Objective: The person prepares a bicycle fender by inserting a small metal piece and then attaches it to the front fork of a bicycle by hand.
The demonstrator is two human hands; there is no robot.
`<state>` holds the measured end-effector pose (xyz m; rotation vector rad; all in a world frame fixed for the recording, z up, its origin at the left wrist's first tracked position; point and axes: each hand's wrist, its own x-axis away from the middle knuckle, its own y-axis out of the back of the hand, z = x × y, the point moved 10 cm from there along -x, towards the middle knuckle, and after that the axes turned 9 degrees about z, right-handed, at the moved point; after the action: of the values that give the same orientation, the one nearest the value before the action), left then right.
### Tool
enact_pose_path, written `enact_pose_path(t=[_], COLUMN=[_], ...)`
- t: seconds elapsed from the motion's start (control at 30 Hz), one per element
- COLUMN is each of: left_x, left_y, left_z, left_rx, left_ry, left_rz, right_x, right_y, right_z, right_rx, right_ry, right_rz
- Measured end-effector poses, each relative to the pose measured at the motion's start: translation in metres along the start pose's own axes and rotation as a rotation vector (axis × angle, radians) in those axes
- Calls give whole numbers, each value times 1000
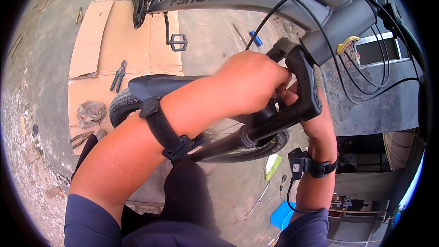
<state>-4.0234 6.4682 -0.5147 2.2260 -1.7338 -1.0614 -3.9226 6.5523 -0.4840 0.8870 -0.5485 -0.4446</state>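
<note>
A grey bicycle frame [270, 2] stretches across the top, with its head tube and black front fork [305, 82] at the right. My left hand [256, 80] is closed, fingers curled in at the gap below the fork crown. Through that same gap, my right hand [290, 95] reaches from the other side of the fork leg, its fingertips closed and meeting those of the left. Whatever they pinch is hidden behind fingers and fork. A dark mudguard [157, 84] and the front wheel's tyre [120, 105] pass beneath my left forearm.
Loose black cables [322, 29] loop around the head tube. Flattened cardboard [128, 32] on the concrete carries green-handled pliers [120, 76], a rag [91, 113] and more pliers [82, 138]. A green-bristled brush [273, 167], a wrench [259, 199], a blue bin [282, 215] and a blue cylinder [255, 38] lie around.
</note>
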Motion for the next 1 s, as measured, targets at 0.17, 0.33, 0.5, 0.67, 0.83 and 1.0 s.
enact_pose_path(t=[0.17, 0.33, 0.5, 0.67, 0.83, 1.0], left_x=[1, 5, 5, 6, 2, 2], left_y=[-2, -4, -7, -5, -5, -5], left_z=[-2, -2, -2, 0, -3, -3], left_rx=[-19, -33, -44, -61, -69, -85], left_ry=[-18, -19, -20, -17, -27, -26], left_rz=[-16, -15, -12, -9, -4, 0], right_x=[2, 1, 1, 1, 3, 2], right_y=[0, 0, 1, -3, -1, 0], right_z=[4, 3, -1, 7, 5, 2], right_rx=[27, 16, 8, 3, -14, 13], right_ry=[-1, 6, -16, 30, 18, -39], right_rz=[-14, -7, -29, -51, -55, -29])
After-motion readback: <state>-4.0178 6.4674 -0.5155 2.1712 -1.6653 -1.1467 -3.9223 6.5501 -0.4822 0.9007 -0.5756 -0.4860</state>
